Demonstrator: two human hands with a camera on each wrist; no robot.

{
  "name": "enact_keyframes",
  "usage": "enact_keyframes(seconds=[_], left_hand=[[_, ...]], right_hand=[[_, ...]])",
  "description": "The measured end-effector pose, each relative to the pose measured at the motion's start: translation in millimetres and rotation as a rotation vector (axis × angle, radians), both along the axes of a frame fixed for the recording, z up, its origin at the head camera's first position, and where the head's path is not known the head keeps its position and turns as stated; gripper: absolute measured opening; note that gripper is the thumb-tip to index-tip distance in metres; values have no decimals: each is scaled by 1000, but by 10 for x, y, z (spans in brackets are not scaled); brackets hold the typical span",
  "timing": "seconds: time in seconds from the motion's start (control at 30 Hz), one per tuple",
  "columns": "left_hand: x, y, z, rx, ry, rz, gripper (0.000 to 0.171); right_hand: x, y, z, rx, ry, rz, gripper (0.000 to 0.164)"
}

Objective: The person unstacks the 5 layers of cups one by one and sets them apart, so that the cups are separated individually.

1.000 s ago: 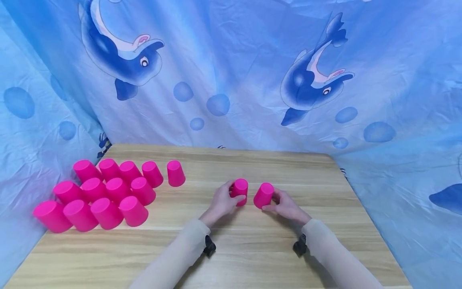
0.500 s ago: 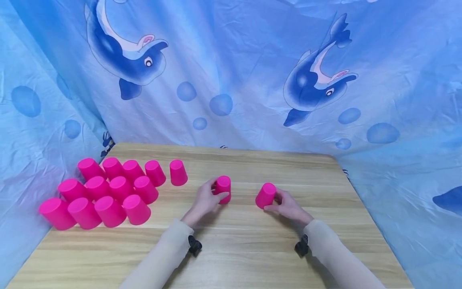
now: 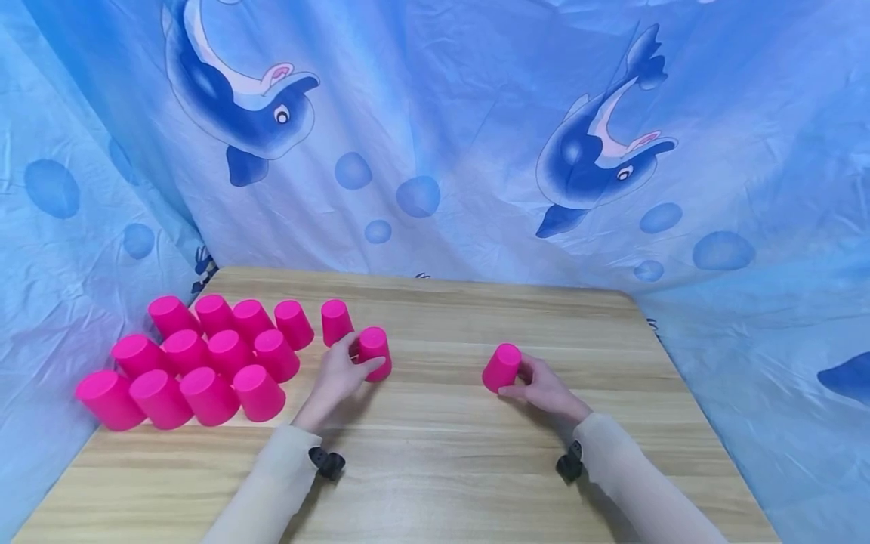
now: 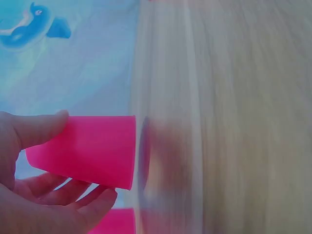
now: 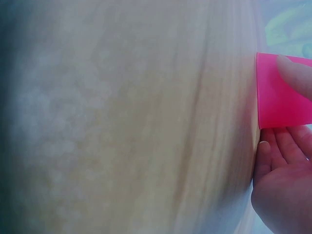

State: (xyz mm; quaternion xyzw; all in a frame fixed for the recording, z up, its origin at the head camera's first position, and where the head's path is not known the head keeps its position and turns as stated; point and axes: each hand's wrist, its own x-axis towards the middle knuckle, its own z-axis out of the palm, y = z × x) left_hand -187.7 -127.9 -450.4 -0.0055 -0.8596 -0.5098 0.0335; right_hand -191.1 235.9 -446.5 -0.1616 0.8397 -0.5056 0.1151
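Note:
My left hand (image 3: 341,372) grips an upside-down pink cup (image 3: 375,355), thumb on its near side and fingers behind. In the left wrist view that cup (image 4: 92,151) is held close over the wood, its rim toward the table. Just behind the left hand stands a lone pink cup (image 3: 336,321), partly hidden by the fingers. Farther right, my right hand (image 3: 542,387) holds another upside-down pink cup (image 3: 501,369) between thumb and fingers. The right wrist view shows this cup (image 5: 280,92) with its rim right at the tabletop and the thumb across its side.
Several upside-down pink cups stand in three rows at the left of the wooden table (image 3: 435,468), among them a front-row cup (image 3: 259,394) and a middle-row cup (image 3: 276,357). A blue dolphin-print curtain (image 3: 435,136) hangs behind the table and along both sides.
My left hand has carried its cup leftward, away from the right-hand cup and up beside the lone standing cup. The right hand has stayed with its cup in place. The view has shifted slightly.

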Motion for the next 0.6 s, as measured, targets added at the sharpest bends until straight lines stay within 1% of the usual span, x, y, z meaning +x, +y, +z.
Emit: enact_keyframes(seconds=[0.13, 0.3, 0.43, 0.6], left_hand=[[42, -150, 17, -43, -27, 40, 63], [102, -293, 46, -69, -48, 87, 66], [132, -359, 58, -53, -62, 120, 68], [140, -403, 58, -36, -76, 145, 69]], right_hand=[[0, 0, -4, 5, 4, -9, 50], [3, 0, -21, 8, 9, -8, 49], [3, 1, -25, -1, 13, 3, 50], [5, -2, -14, -2, 17, 12, 51]])
